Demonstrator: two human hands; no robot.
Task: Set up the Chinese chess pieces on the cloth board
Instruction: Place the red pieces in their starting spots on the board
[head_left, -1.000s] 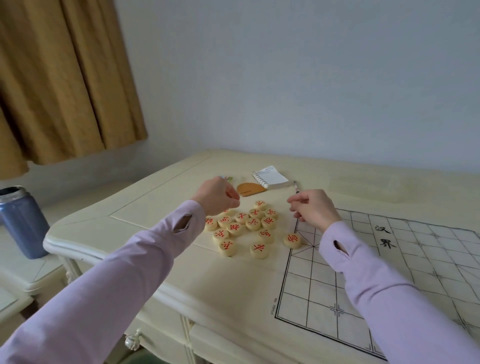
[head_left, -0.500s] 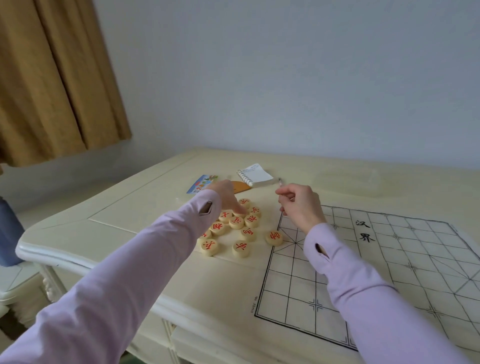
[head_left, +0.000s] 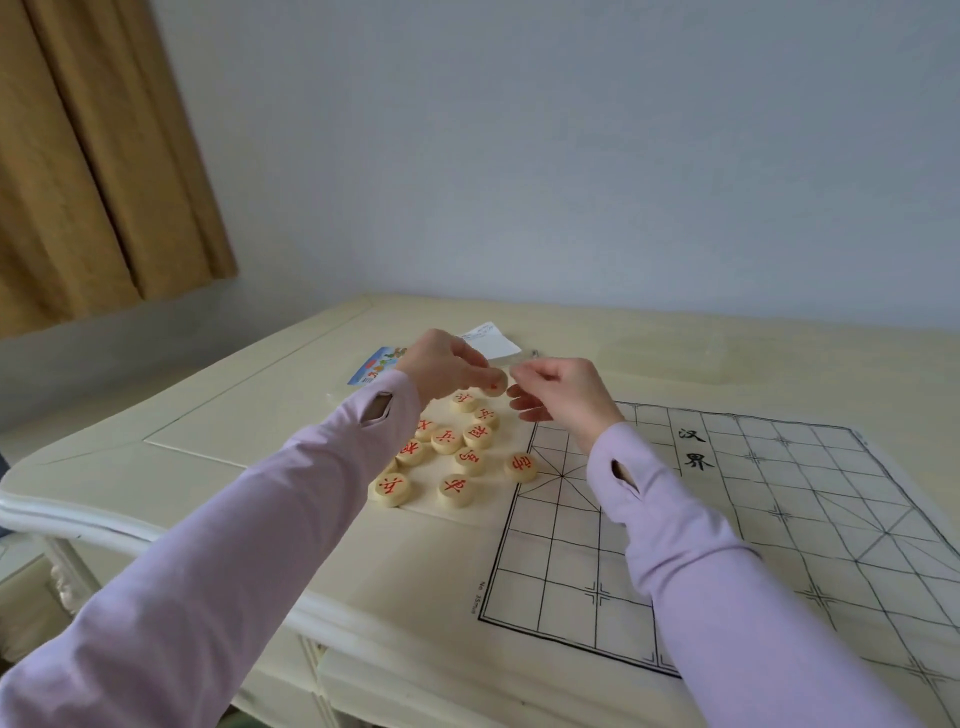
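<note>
Head view: the only angle there is, looking down over both arms at the corner of a cream tabletop (head_left: 234, 431).
Left hand (head_left: 441, 366): raised above the far end of the pile, fingertips pinching one round chess piece (head_left: 496, 383). You can see a bit of red marking on its face, but it's too blurry to read.
Right hand (head_left: 561, 395): up at about the same height, fingers loosely curled and the tips just beside that held piece. Honestly can't tell if it's touching the piece or gripping anything.
Loose pieces (head_left: 456, 488): around ten pale wooden discs with red characters, lying flat and face up in a loose cluster just left of the printed grid, below and in front of the left hand.
Odd one out (head_left: 521, 466): this disc sits apart from the cluster, right on the grid's left border line.
Cloth board (head_left: 623, 545): spread flat on the tabletop, black grid lines, two big black characters near the middle. No pieces are on the squares themselves.
Sleeves (head_left: 675, 519): lilac, long, with a small slit near each cuff.
Colourful card (head_left: 376, 366): flat on the tabletop behind the left wrist.
White paper (head_left: 488, 338): peeking out behind both hands, partly hidden.
Curtain (head_left: 104, 156): mustard-brown, hanging top left against a pale wall.
</note>
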